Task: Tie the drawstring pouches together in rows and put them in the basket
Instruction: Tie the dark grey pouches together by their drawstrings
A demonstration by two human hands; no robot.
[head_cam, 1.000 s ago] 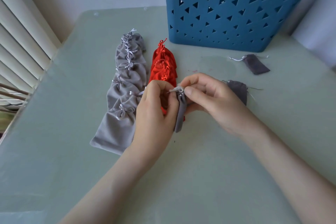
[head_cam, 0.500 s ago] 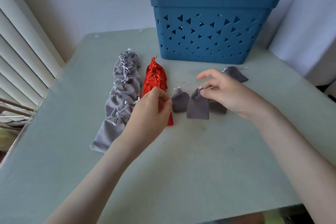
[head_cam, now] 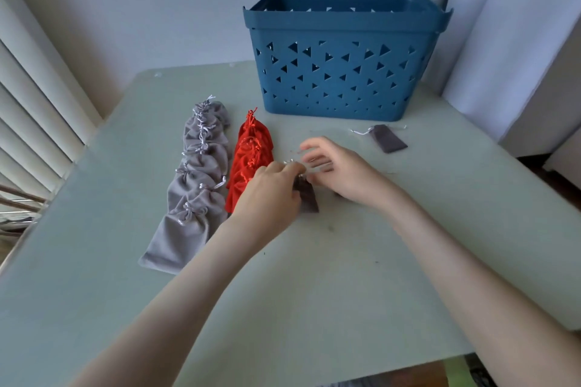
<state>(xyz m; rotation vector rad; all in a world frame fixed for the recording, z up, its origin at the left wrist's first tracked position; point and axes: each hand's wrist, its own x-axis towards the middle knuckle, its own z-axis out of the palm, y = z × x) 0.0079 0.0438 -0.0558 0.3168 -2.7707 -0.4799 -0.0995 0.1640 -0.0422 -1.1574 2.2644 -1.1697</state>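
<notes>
A row of light grey pouches [head_cam: 195,185] tied together lies on the left of the table. Beside it lies a shorter row of red pouches [head_cam: 250,160]. My left hand [head_cam: 270,195] pinches the top of a small dark grey pouch [head_cam: 309,198] at the table's middle. My right hand [head_cam: 339,173] meets it there, fingers spread and blurred, at the pouch's silver strings. Further dark pouches are hidden under my right hand. One loose dark grey pouch [head_cam: 388,142] lies apart at the right. The blue basket [head_cam: 342,25] stands behind.
The pale green table [head_cam: 314,276] ends close at the front and right edges. Window blinds [head_cam: 34,110] run along the left. Curtains [head_cam: 503,25] hang behind the basket at the right.
The camera has tilted up, showing the whole basket. My hands spread apart with two dark pouches hanging between them, then came back together over the pouches on the table.
</notes>
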